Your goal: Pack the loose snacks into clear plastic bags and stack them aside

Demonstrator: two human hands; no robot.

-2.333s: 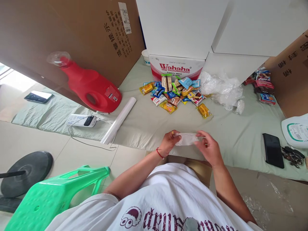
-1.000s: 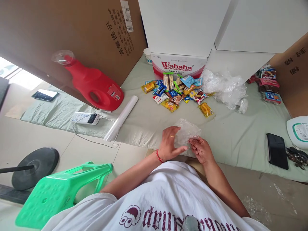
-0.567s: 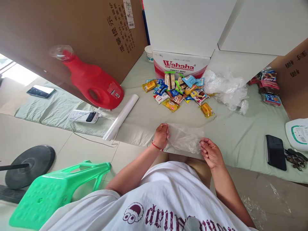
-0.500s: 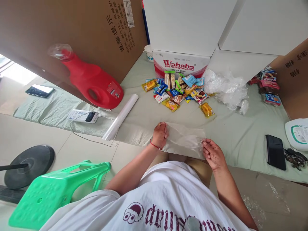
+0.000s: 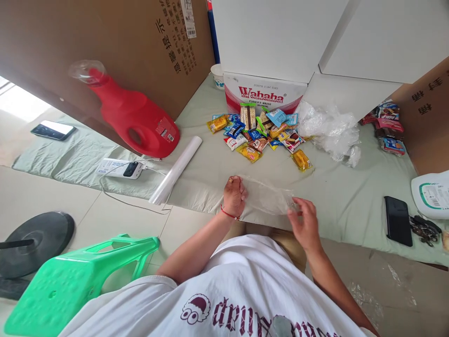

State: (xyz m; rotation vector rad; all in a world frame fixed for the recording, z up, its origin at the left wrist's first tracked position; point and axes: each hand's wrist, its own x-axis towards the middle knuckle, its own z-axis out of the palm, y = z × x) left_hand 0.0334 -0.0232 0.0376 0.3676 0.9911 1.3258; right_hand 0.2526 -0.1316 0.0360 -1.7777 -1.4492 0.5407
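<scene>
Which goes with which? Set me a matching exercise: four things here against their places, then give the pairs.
1 clear plastic bag
2 red jug
3 black phone
4 green stool

A on the tiled floor
B against the brown cardboard
C between left hand and right hand
D on the cloth beside keys

Pairs: 1-C, 2-B, 3-D, 4-A

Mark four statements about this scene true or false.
1. The left hand and right hand hold a clear plastic bag between them. True.
2. The red jug stands upright. False: it lies on its side by the cardboard.
3. The snack packets are piled before the Wahaha box. True.
4. The roll of film lies on top of the snack packets. False: it lies apart, to their left, near the jug.
</scene>
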